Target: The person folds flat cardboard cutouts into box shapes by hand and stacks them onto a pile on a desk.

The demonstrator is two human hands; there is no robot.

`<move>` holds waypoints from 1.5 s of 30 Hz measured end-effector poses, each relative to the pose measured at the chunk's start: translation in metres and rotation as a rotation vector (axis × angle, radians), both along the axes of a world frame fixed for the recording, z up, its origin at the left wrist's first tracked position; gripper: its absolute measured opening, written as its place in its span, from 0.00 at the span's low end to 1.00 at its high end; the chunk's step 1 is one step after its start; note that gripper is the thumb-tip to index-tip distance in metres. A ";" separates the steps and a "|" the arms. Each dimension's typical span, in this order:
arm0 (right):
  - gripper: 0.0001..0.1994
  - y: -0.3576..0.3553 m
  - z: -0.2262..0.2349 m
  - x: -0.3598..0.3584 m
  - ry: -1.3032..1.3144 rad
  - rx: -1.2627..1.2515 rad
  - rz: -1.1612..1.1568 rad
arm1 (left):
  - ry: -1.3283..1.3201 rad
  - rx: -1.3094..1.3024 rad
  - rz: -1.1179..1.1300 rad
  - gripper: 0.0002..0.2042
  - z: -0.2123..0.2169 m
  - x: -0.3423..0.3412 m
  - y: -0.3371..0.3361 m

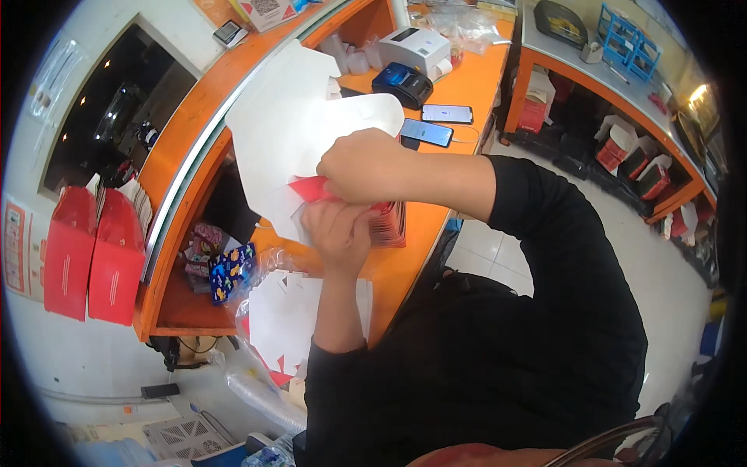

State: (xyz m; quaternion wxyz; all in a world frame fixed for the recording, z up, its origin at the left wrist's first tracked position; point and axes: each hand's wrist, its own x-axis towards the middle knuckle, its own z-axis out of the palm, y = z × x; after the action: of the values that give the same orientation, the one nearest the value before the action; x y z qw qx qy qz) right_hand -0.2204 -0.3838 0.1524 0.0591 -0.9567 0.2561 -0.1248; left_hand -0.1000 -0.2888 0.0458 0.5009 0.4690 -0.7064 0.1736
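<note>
A large paperboard food carton (284, 109), white on the inside with a red outer face, stands partly unfolded on the orange counter. My right hand (362, 165) is closed on its near edge, the fist bent over a red flap (309, 188). Just below, my left hand (338, 229) pinches the same carton near its lower corner, fingers curled. The two hands almost touch, and they hide the fold between them. Beside my left hand, to the right, is a stack of red cartons (389, 226), partly covered by my hands. Flat white carton blanks (288, 319) lie nearer to me.
Two phones (447, 114), a black device (402, 84) and a white printer (415, 51) sit farther along the counter (475, 78). Two red cartons (115, 261) stand at the left. A blue patterned pouch (232, 272) lies on the shelf below.
</note>
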 end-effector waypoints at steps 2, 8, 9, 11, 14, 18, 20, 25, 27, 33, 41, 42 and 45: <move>0.13 0.005 -0.001 -0.006 -0.022 0.023 -0.021 | -0.010 0.020 -0.007 0.08 -0.005 0.003 -0.002; 0.22 0.009 -0.018 -0.007 -0.100 0.024 0.048 | -0.003 -0.007 -0.034 0.07 -0.009 0.004 -0.012; 0.24 0.009 -0.020 -0.009 -0.107 0.022 0.069 | -0.004 -0.024 -0.034 0.07 -0.012 0.007 -0.013; 0.28 0.017 -0.024 -0.011 -0.115 0.048 0.075 | 0.037 -0.027 -0.066 0.07 -0.018 0.008 -0.015; 0.30 0.025 -0.025 -0.018 -0.093 0.120 0.083 | 0.058 -0.008 -0.109 0.10 -0.022 0.010 -0.020; 0.27 0.028 -0.040 -0.020 -0.205 -0.002 0.112 | 0.158 0.080 -0.122 0.14 -0.025 0.012 -0.009; 0.26 0.040 -0.046 -0.009 -0.628 -0.298 0.250 | 0.507 0.122 -0.101 0.13 -0.035 0.009 0.010; 0.11 0.073 -0.117 -0.023 -0.902 -0.117 0.600 | 0.207 0.074 0.317 0.12 -0.068 0.039 0.073; 0.11 0.093 -0.164 -0.017 -0.697 0.180 0.603 | 0.682 0.358 0.456 0.12 -0.095 0.050 0.109; 0.19 0.131 -0.268 0.053 -0.524 0.343 0.147 | 1.340 0.808 0.591 0.16 -0.145 0.071 0.193; 0.24 0.117 -0.297 0.112 -0.025 0.435 0.068 | 1.526 0.872 0.483 0.26 -0.169 0.085 0.206; 0.20 0.128 -0.295 0.114 -0.048 0.346 0.055 | 1.566 0.852 0.457 0.28 -0.169 0.088 0.207; 0.17 0.152 -0.285 0.101 -0.039 0.386 0.206 | 1.652 0.811 0.348 0.29 -0.156 0.089 0.196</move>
State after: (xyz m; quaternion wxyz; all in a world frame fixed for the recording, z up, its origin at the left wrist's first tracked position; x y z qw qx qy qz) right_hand -0.1192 -0.2317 -0.1324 0.2585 -0.9462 0.1749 -0.0852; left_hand -0.0106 -0.0924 -0.1107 0.6094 0.6815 -0.0532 -0.4017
